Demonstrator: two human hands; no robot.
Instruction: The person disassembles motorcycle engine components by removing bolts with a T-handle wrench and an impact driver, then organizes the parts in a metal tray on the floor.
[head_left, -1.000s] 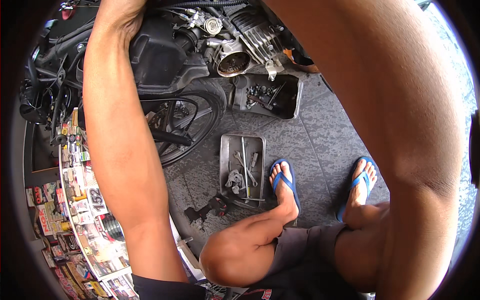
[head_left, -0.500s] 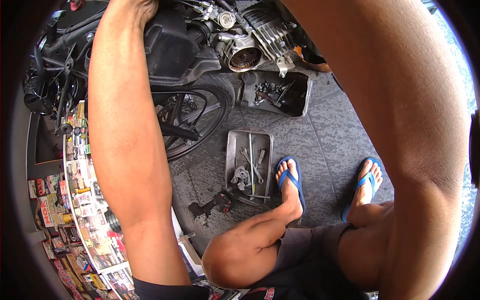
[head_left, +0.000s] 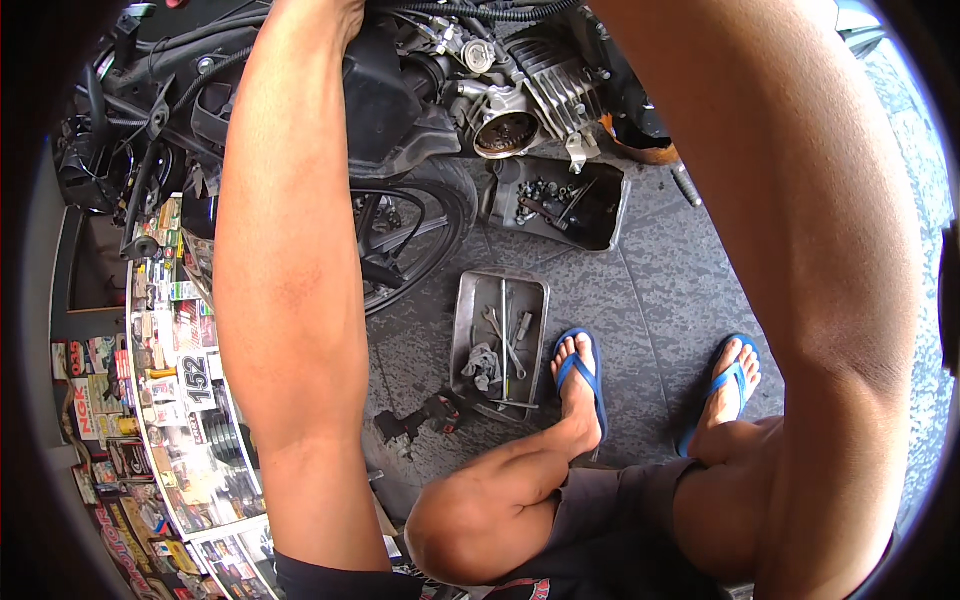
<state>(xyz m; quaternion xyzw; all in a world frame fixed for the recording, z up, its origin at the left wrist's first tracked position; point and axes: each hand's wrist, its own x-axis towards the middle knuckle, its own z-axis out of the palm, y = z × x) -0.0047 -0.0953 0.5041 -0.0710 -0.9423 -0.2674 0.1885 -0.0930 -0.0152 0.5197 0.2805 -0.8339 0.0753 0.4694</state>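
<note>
Both my arms stretch up past the top edge of the head view. Of my left hand (head_left: 350,14) only the edge near the wrist shows; its fingers are cut off. It is nearest to a black plastic housing (head_left: 380,100) on a partly dismantled motorcycle. My right forearm (head_left: 690,90) reaches up on the other side of the engine, and its hand lies outside the picture. Between the arms sits the bare engine, with a finned cylinder (head_left: 560,80) and a round open metal port (head_left: 505,132). A black ribbed hose (head_left: 480,12) crosses the top.
A dark tray (head_left: 600,225) of bolts stands below the engine. Nearer is a metal tray (head_left: 465,320) with wrenches and a crumpled rag. A power tool (head_left: 425,415) lies on the grey tiles, left of my sandalled feet. The wheel (head_left: 455,215) and a sticker-covered cabinet (head_left: 190,450) are left.
The view has shifted a little, so trays and engine sit slightly lower. My left forearm has moved right in the picture. The ribbed hose and a spring-like part by my right arm now show.
</note>
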